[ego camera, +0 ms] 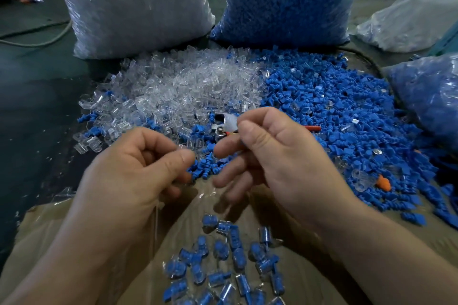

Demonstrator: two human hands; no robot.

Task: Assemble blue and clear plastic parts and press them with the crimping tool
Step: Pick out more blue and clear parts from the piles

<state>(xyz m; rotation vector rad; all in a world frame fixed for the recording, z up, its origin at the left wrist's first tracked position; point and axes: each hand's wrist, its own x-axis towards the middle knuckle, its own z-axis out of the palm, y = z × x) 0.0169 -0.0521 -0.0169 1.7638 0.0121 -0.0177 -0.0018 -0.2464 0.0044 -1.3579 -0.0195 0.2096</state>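
My left hand [138, 166] is curled, and its thumb and forefinger pinch a small clear plastic part [182, 147]. My right hand [275, 156] sits close beside it, thumb pressed against curled fingers around what looks like a blue part [241, 142], mostly hidden. Both hands hover over the near edge of the loose piles: clear parts [178, 86] on the left and blue parts [329, 106] on the right. The crimping tool [224, 123] lies on the pile just beyond my fingertips, with its red handle [312, 128] pointing right. Neither hand touches it.
Several assembled blue-in-clear pieces [223, 265] lie on the brown sheet [74, 225] below my hands. A big bag of clear parts [133, 5] and a big bag of blue parts [292, 0] stand behind the piles. Another blue bag [428, 96] is at the right, and an orange piece [383, 182] lies near it.
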